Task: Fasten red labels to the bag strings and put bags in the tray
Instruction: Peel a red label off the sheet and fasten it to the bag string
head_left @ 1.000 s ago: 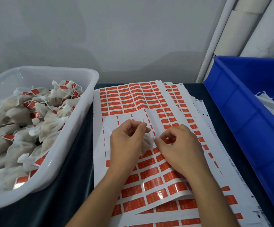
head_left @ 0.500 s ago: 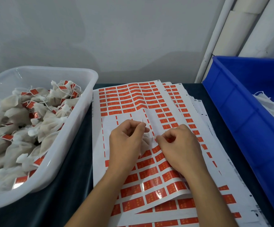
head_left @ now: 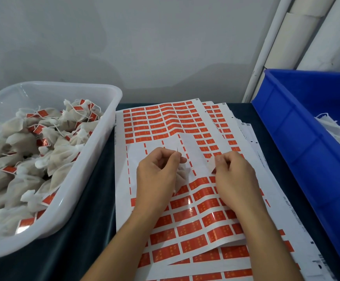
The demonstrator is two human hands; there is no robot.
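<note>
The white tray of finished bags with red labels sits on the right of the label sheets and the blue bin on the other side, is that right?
Not quite. In the head view the white tray holding the labelled bags sits to the left of the label sheets, not the right. The blue bin is on the other side, to the right.
</note>
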